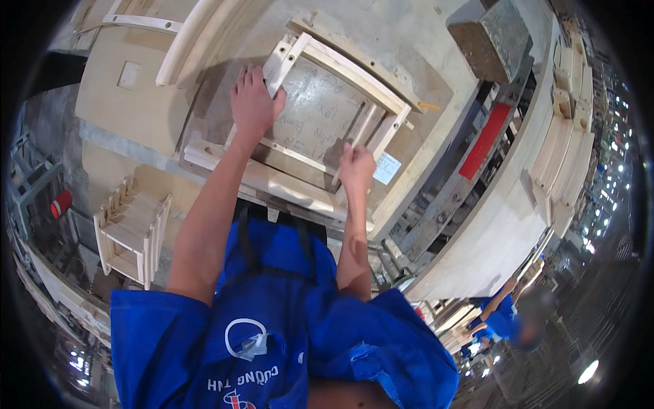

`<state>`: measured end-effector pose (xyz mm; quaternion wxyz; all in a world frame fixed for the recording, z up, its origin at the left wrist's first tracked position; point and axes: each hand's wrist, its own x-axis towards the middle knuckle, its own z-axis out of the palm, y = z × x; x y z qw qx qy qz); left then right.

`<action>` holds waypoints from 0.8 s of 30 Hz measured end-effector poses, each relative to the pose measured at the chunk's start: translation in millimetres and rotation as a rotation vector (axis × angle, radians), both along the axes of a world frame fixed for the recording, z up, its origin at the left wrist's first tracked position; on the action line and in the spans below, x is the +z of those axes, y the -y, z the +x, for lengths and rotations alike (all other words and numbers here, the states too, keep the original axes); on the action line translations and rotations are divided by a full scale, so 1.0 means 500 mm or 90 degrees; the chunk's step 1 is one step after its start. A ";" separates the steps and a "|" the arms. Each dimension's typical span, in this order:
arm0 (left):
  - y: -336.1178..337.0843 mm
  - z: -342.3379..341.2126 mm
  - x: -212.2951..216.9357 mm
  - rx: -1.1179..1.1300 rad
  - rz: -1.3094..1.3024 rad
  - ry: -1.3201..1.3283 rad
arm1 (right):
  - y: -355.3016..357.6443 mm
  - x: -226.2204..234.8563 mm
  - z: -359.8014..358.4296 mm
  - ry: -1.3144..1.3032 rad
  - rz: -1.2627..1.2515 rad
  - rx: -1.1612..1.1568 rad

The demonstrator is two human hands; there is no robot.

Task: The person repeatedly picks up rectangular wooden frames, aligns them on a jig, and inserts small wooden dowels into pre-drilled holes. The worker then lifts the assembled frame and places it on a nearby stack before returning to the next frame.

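A rectangular pale wooden frame point(354, 76) with round holes near its corners lies on the workbench in front of me. My left hand point(253, 105) grips its left rail, with the thumb on the inner side. Inside the frame, near its right rail, my right hand point(356, 167) is closed in a fist around a slim tan bar point(366, 123). One end of the bar extends beyond the fist toward the far right corner; what the fingers cover is hidden. Handwriting marks the grey board point(310, 102) beneath the frame.
A wooden strip point(286, 185) borders the near side. A white paper label point(387, 168) lies right of the frame. Farther right are a heavy block point(490, 41), a red strip point(485, 140) and stacked wooden parts point(562, 150). Slatted wooden pieces point(133, 232) stand lower left. Another person point(501, 317) works at lower right.
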<state>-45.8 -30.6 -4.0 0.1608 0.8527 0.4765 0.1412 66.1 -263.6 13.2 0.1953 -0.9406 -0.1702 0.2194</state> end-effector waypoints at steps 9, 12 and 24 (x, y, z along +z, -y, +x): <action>0.005 -0.002 0.016 0.020 -0.014 -0.030 | -0.108 0.148 0.154 -0.381 0.260 -0.078; 0.012 0.004 0.028 0.014 -0.030 -0.021 | -0.103 0.159 0.185 -0.471 0.255 -0.085; 0.154 -0.060 0.156 -0.327 -0.113 0.146 | -0.213 0.169 0.304 -0.891 0.507 -0.318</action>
